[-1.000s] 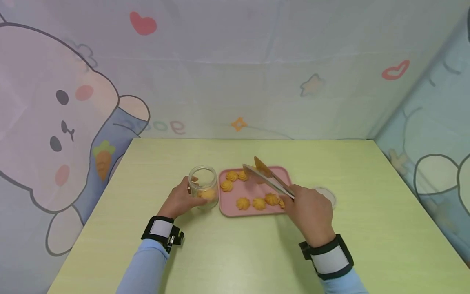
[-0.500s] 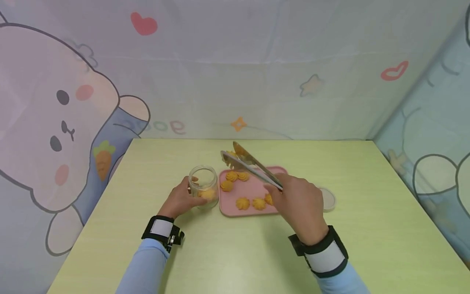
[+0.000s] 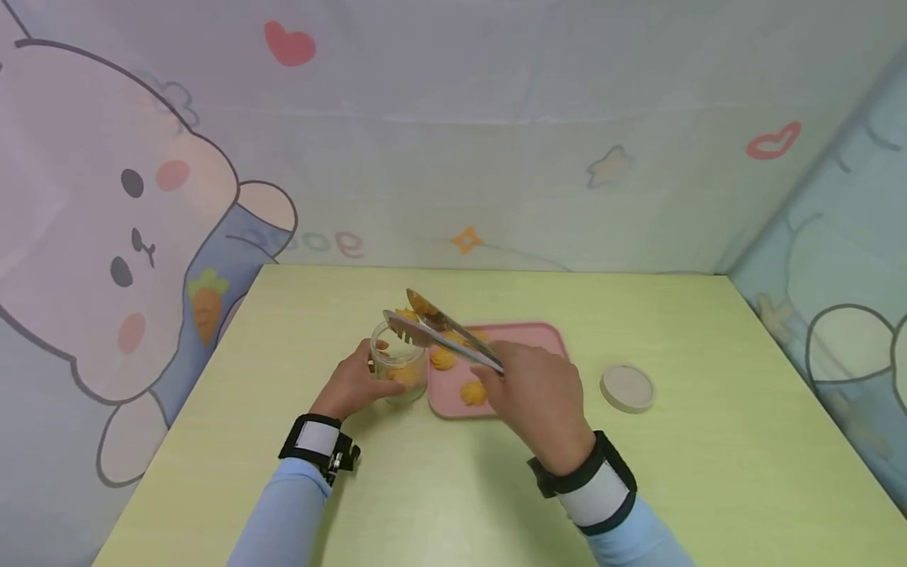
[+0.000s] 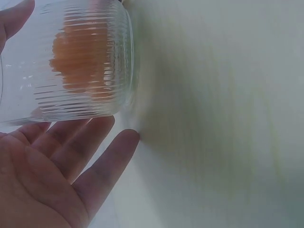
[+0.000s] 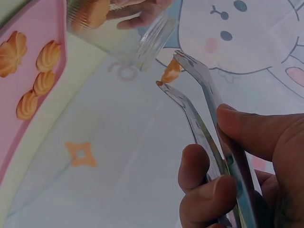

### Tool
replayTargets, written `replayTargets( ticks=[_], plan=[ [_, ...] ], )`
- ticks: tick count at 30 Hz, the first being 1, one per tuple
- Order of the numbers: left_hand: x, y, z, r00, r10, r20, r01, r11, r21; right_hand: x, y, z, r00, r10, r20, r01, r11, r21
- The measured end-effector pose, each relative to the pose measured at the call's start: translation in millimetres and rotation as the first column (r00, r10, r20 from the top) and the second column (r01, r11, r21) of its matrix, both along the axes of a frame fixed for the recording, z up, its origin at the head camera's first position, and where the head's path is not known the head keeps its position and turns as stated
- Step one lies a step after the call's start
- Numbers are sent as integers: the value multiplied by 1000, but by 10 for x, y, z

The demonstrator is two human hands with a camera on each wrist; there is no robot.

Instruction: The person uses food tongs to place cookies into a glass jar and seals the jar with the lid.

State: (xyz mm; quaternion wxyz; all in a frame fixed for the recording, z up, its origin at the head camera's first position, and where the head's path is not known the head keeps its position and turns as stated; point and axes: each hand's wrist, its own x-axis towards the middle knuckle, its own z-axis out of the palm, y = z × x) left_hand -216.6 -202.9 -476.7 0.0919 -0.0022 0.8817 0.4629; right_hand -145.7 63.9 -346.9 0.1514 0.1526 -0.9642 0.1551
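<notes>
So the tongs (image 3: 460, 350) have just swung left from above the pink tray (image 3: 445, 394) to the glass jar's mouth (image 3: 420, 370), one yellow cookie (image 5: 171, 72) pinched in their tips. Reads to me like the carrying part is nearly done, but that cookie isn't inside; can't tell if it's right over the opening. Right hand (image 3: 538, 394) has its fingers wrapped round the tongs, while the left hand (image 3: 357, 386) still grips the jar, upright on the bench (image 3: 439, 480). More cookies (image 3: 443, 359) lie on the tray. The pale lid (image 3: 627, 387) over right is fully visible now.
</notes>
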Motion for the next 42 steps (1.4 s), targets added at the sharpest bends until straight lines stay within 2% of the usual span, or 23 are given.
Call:
replayTargets(
  ticks=[9, 13, 19, 26, 32, 42],
  plan=[
    [11, 37, -7, 1000, -1, -8, 1, 1000, -7, -3, -45, -35, 998, 29, 47, -29, 1000, 3],
    [9, 34, -6, 1000, -10, -21, 10, 1000, -17, -6, -11, -35, 998, 3, 62, -2, 1000, -21],
    [7, 28, 47, 1000, -6, -9, 6, 1000, -30, -6, 77, -6, 999, -19, 34, 21, 999, -41],
    [-38, -7, 82, 1000, -2, 8, 2, 999, -46, -30, 199, -15, 996, -55, 63, 59, 996, -59],
    [-20, -44, 62, 1000, 7, 29, -5, 999, -41, -19, 329, -107, 993, -80, 83, 86, 993, -79],
    [-12, -62, 29, 1000, -16, 26, 17, 999, -36, 26, 496, -320, 982, -104, 157, 119, 989, -86]
  ],
)
